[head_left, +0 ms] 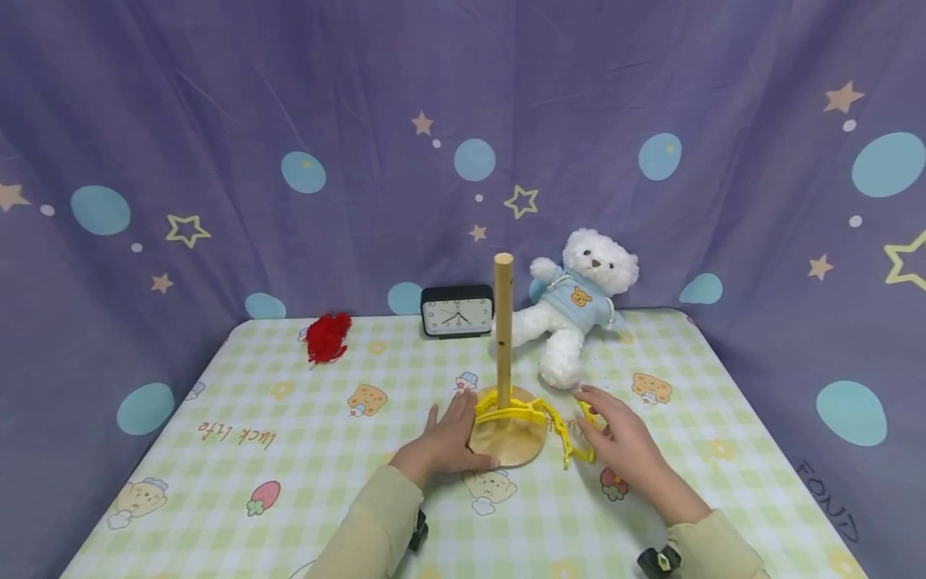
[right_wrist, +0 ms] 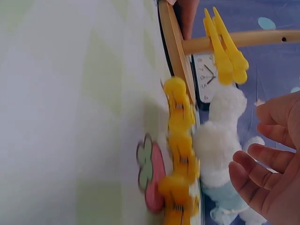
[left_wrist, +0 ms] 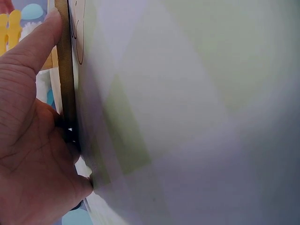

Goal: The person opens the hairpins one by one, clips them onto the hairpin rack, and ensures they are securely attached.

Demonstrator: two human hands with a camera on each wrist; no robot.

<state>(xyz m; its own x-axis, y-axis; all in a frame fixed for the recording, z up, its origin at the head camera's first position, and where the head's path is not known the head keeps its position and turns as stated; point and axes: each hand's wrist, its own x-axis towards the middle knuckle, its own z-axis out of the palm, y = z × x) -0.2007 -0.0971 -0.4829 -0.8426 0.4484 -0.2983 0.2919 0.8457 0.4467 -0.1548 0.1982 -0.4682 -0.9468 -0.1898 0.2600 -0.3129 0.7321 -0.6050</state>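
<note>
A wooden stand has a round base (head_left: 510, 452) and an upright pole (head_left: 503, 322) with small dark holes. My left hand (head_left: 450, 441) holds the base at its left edge, thumb at the front and fingers farther back. A chain of yellow plastic clips (right_wrist: 179, 154) lies partly on the base by the pole's foot and runs off to the right onto the table. Beside the chain's loose end is my right hand (head_left: 620, 438), fingers loosely bent. The right wrist view shows a gap between its fingertips (right_wrist: 240, 173) and the clips.
At the back of the table (head_left: 289, 498) stands a black-framed clock (head_left: 457, 312) behind the pole. A white teddy bear (head_left: 584, 301) in a blue shirt leans to its right. A red bundle (head_left: 327, 338) lies back left. A purple curtain (head_left: 362, 96) hangs behind.
</note>
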